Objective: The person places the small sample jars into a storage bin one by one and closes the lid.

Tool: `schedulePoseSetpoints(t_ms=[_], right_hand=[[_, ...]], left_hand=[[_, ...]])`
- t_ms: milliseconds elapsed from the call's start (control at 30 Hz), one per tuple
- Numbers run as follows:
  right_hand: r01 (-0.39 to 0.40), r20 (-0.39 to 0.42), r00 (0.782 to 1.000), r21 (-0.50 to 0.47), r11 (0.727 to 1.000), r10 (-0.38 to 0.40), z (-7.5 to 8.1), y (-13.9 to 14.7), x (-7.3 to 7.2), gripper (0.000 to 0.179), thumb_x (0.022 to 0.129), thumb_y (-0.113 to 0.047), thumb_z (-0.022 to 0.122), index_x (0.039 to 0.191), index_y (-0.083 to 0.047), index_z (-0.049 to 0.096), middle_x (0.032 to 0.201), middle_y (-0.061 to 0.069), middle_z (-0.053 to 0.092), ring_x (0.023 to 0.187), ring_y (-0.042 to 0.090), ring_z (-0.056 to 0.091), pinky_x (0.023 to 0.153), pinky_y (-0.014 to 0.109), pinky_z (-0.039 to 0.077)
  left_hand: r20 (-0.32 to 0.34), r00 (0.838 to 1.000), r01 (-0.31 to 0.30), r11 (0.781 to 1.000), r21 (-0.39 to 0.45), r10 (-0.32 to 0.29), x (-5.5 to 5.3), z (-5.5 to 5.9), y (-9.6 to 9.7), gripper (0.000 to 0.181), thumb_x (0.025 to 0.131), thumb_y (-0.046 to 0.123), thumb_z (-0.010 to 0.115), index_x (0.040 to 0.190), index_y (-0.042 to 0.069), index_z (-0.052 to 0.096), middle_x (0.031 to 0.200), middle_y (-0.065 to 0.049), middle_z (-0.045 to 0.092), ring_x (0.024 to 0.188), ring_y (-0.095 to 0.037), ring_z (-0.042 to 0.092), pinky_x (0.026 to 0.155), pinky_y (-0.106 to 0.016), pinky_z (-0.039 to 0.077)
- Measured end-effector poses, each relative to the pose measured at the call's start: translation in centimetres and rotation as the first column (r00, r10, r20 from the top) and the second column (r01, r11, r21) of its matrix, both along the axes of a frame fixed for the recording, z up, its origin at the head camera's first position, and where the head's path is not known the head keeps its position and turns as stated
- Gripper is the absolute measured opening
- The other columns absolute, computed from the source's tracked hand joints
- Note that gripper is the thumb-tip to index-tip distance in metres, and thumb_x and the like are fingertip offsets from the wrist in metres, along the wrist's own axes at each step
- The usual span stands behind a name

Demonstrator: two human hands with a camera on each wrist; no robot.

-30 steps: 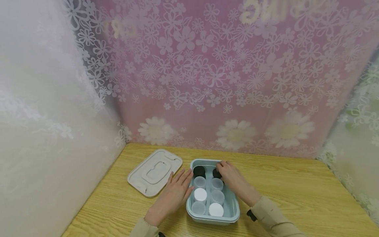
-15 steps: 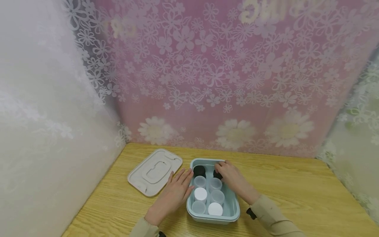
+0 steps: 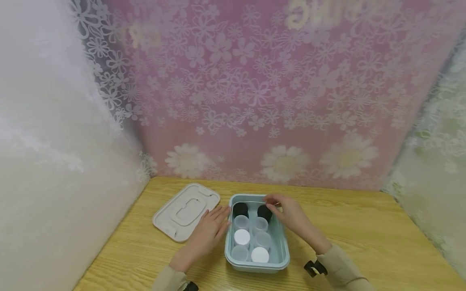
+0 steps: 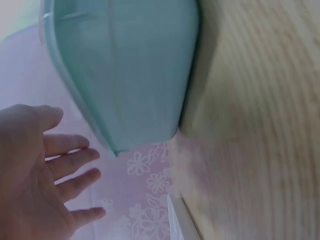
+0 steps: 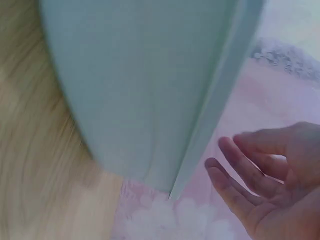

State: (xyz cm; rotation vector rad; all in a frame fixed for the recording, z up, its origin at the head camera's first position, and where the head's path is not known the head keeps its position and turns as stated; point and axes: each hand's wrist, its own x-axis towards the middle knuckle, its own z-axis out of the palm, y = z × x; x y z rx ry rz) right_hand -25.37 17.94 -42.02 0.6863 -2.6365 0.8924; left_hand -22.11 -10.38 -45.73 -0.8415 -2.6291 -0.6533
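A light blue tub [image 3: 286, 254] holds two columns of small round containers in the head view. At its far end sit a black-topped container on the left [image 3: 240, 209] and another on the right [image 3: 264, 212]. Over the tub's far right corner my right hand [image 3: 289, 211] hovers beside the right black top, fingers loosely bent; the right wrist view shows nothing between them. My left hand [image 3: 208, 231] lies along the tub's left rim with straight fingers, its fingertips right at the edge. Nearer containers have white tops [image 3: 242, 237] or translucent ones [image 3: 240, 254].
Left of the tub, a pale rectangular lid [image 3: 186, 212] lies flat on the wooden table [image 3: 338, 230], close by the left hand. A flowered pink curtain [image 3: 255, 121] hangs behind the table, and pale sheets stand at both sides.
My right hand has let go of the right black-topped container and drawn back slightly to the right, its fingers spreading. My left hand stays at the rim. The head view has shifted a little.
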Motion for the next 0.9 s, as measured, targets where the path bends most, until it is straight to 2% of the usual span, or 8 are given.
schedulePoseSetpoints(t_ms=[133,267,367,467,567,600,700,900], right_hand=[[-0.020,0.089,0.995,-0.191,0.981,0.038,0.3,0.1,0.5,0.026,0.101,-0.016,0.064,0.125,-0.010,0.071,0.113,0.006,0.075,0.102,0.023,0.072,0.086,0.037,0.059],[-0.083,0.209,0.963,-0.378,0.922,0.173,1.2,-0.7,1.4,0.034,0.105,-0.024,0.058,0.135,-0.009,0.065,0.124,0.013,0.071,0.111,0.026,0.070,0.091,0.030,0.057],[-0.117,0.298,0.907,-0.500,0.858,0.298,2.1,-2.0,2.3,0.040,0.108,-0.026,0.053,0.142,-0.006,0.058,0.134,0.018,0.064,0.121,0.030,0.064,0.097,0.029,0.054],[-0.137,0.354,0.847,-0.576,0.806,0.396,2.9,-3.6,3.3,0.045,0.109,-0.028,0.049,0.148,-0.006,0.051,0.142,0.017,0.058,0.131,0.034,0.056,0.103,0.033,0.051],[-0.150,0.380,0.784,-0.652,0.743,0.491,3.1,-5.4,3.8,0.048,0.110,-0.028,0.047,0.152,-0.005,0.045,0.147,0.018,0.053,0.136,0.035,0.051,0.108,0.039,0.047],[-0.152,0.386,0.764,-0.672,0.725,0.518,3.1,-6.0,3.9,0.049,0.110,-0.028,0.046,0.153,-0.004,0.043,0.149,0.019,0.051,0.138,0.035,0.049,0.109,0.038,0.047],[-0.154,0.387,0.721,-0.719,0.677,0.575,3.0,-7.7,4.1,0.050,0.111,-0.027,0.045,0.154,-0.003,0.040,0.152,0.019,0.048,0.141,0.034,0.046,0.111,0.040,0.045],[-0.130,0.394,0.700,-0.749,0.649,0.595,2.8,-11.2,4.9,0.051,0.110,-0.026,0.046,0.155,-0.004,0.039,0.155,0.015,0.046,0.143,0.031,0.044,0.114,0.042,0.041]], left_hand=[[0.043,0.999,0.029,0.995,0.097,-0.033,-0.4,0.3,-1.2,0.044,0.107,0.023,0.054,0.146,0.002,0.055,0.147,-0.015,0.055,0.141,-0.034,0.046,0.114,-0.059,0.035],[0.138,0.990,0.004,0.975,0.221,-0.035,-0.8,1.1,-3.0,0.043,0.108,0.027,0.052,0.147,0.009,0.055,0.148,-0.011,0.055,0.141,-0.031,0.046,0.114,-0.052,0.038],[0.154,0.988,-0.038,0.959,0.282,-0.006,-1.3,1.5,-4.5,0.041,0.108,0.030,0.051,0.145,0.013,0.057,0.146,-0.009,0.058,0.136,-0.029,0.052,0.110,-0.050,0.043],[0.153,0.987,-0.090,0.942,0.324,0.042,-1.9,1.7,-6.4,0.039,0.108,0.030,0.051,0.143,0.015,0.060,0.141,-0.010,0.062,0.083,-0.016,0.070,0.096,-0.051,0.053],[0.196,0.977,-0.151,0.918,0.367,0.082,-2.3,1.7,-8.6,0.038,0.109,0.028,0.050,0.142,0.013,0.061,0.140,-0.014,0.062,0.077,-0.018,0.069,0.094,-0.053,0.053],[0.217,0.972,-0.172,0.912,0.372,0.095,-2.5,1.7,-9.3,0.039,0.109,0.028,0.050,0.142,0.012,0.061,0.140,-0.016,0.061,0.077,-0.020,0.070,0.094,-0.054,0.053],[0.264,0.955,-0.228,0.899,0.375,0.132,-3.2,1.5,-11.2,0.039,0.110,0.025,0.048,0.141,0.006,0.060,0.142,-0.020,0.058,0.125,-0.039,0.060,0.103,-0.057,0.048],[0.302,0.926,-0.315,0.904,0.289,0.226,-4.4,1.0,-14.3,0.040,0.110,0.021,0.047,0.139,-0.004,0.058,0.139,-0.026,0.059,0.128,-0.044,0.055,0.104,-0.058,0.046]])
